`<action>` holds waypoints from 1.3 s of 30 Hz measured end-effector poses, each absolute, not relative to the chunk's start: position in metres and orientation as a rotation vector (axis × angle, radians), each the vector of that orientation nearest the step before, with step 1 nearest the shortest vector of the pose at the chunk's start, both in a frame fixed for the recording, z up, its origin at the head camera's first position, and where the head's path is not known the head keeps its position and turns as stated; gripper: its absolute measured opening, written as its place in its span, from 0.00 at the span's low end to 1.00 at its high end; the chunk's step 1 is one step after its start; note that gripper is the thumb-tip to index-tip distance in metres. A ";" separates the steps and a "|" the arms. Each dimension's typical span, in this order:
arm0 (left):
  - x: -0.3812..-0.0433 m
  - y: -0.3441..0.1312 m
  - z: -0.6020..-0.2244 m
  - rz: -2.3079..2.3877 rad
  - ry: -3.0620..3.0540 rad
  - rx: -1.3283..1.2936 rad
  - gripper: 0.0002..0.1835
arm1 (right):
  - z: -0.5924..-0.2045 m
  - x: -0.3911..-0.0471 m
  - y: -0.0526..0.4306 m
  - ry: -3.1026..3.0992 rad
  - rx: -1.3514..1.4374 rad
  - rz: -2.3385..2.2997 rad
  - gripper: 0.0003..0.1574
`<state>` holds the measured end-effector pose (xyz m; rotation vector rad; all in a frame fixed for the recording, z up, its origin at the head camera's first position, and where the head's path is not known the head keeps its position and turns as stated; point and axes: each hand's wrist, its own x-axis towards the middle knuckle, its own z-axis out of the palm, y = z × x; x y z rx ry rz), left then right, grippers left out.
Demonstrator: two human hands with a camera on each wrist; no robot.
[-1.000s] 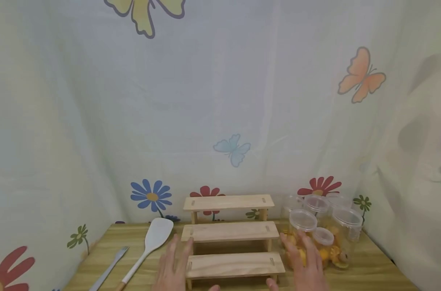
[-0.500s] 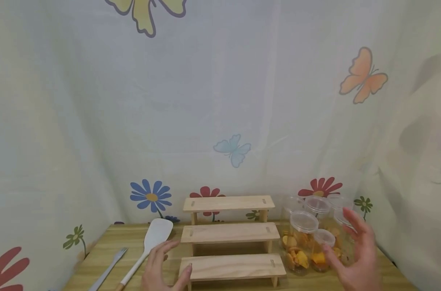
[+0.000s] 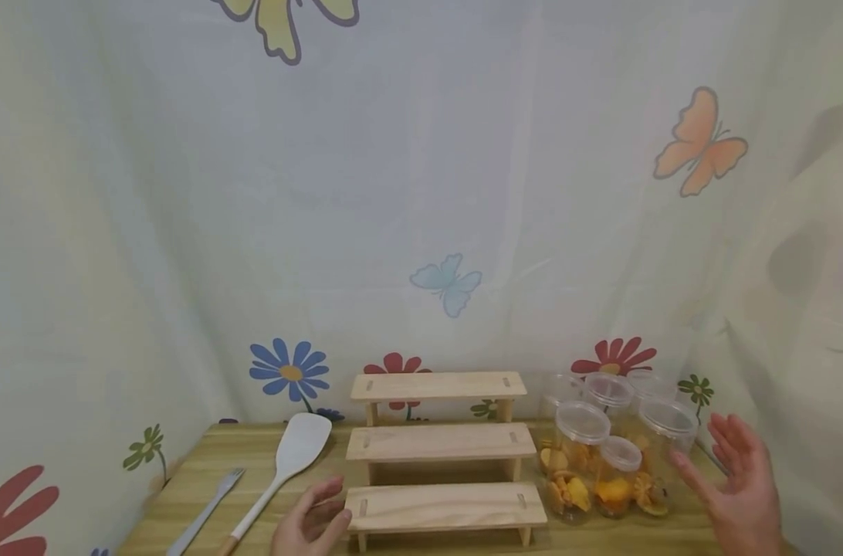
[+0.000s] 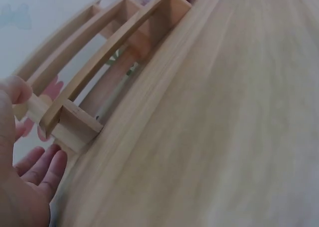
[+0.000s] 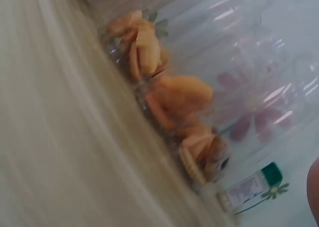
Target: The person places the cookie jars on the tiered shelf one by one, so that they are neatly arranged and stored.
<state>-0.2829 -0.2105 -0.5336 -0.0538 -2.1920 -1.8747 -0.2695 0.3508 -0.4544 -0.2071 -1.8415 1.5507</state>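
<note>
A three-tier wooden step rack [image 3: 445, 506] stands in the middle of the table. My left hand [image 3: 312, 519] is at the left end of its lowest step, fingers loosely bent and holding nothing. In the left wrist view that hand [image 4: 30, 187] appears close beside the rack's end [image 4: 77, 127]. Several clear lidded jars with orange and yellow pieces cluster right of the rack, among them a tall jar [image 3: 580, 444] and a smaller jar [image 3: 616, 483] in front. My right hand [image 3: 739, 486] is just right of the jars, fingers spread and thumb toward the rightmost front jar [image 3: 672, 440].
On the left lie a white spatula [image 3: 299, 448] with a wooden handle end and a grey fork [image 3: 209, 510]. A small bottle with a green cap [image 5: 271, 174] shows beyond the jars in the right wrist view. A patterned curtain [image 3: 421, 193] rises behind the table.
My right hand has moved right, from in front of the jars to their right side. My left hand has shifted slightly and now sits lower, by the rack's left end. Rack and jars look unmoved.
</note>
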 end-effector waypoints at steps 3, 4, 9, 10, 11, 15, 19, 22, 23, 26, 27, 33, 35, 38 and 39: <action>-0.286 -0.211 -0.535 -1.908 -2.224 -0.056 0.30 | -0.469 -0.273 0.361 -1.834 -0.207 1.638 0.59; -0.286 -0.211 -0.536 -1.913 -2.229 -0.064 0.30 | -0.474 -0.274 0.363 -1.828 -0.199 1.667 0.59; -0.287 -0.210 -0.539 -1.926 -2.241 -0.080 0.26 | -0.497 -0.282 0.373 -1.944 -0.214 1.653 0.57; -0.287 -0.210 -0.540 -1.929 -2.244 -0.085 0.26 | -0.501 -0.284 0.375 -1.999 -0.226 1.618 0.57; -0.287 -0.210 -0.540 -1.937 -2.246 -0.088 0.26 | -0.505 -0.285 0.376 -2.038 -0.232 1.604 0.58; -0.288 -0.211 -0.541 -1.927 -2.256 -0.107 0.26 | -0.515 -0.290 0.379 -2.156 -0.218 1.570 0.57; -0.289 -0.212 -0.542 -1.904 -2.280 -0.109 0.25 | -0.522 -0.291 0.383 -2.254 -0.224 1.551 0.56; -0.289 -0.212 -0.542 -1.902 -2.304 -0.108 0.27 | -0.526 -0.292 0.385 -2.292 -0.223 1.565 0.58; -0.289 -0.212 -0.542 -1.905 -2.311 -0.105 0.27 | -0.527 -0.293 0.386 -2.304 -0.233 1.568 0.59; -0.289 -0.213 -0.541 -1.911 -2.324 -0.100 0.28 | -0.528 -0.296 0.387 -2.344 -0.230 1.543 0.60; -0.290 -0.214 -0.541 -1.912 -2.325 -0.098 0.28 | -0.528 -0.297 0.387 -2.367 -0.242 1.526 0.61; -0.290 -0.216 -0.542 -1.909 -2.324 -0.145 0.29 | -0.524 -0.300 0.387 -2.466 -0.269 1.474 0.65; -0.290 -0.217 -0.542 -1.920 -2.329 -0.147 0.29 | -0.524 -0.300 0.387 -2.476 -0.258 1.463 0.65; -0.291 -0.216 -0.543 -1.940 -2.334 -0.127 0.30 | -0.523 -0.300 0.387 -2.474 -0.261 1.447 0.64; -0.292 -0.215 -0.543 -1.943 -2.334 -0.122 0.30 | -0.523 -0.301 0.387 -2.463 -0.269 1.458 0.64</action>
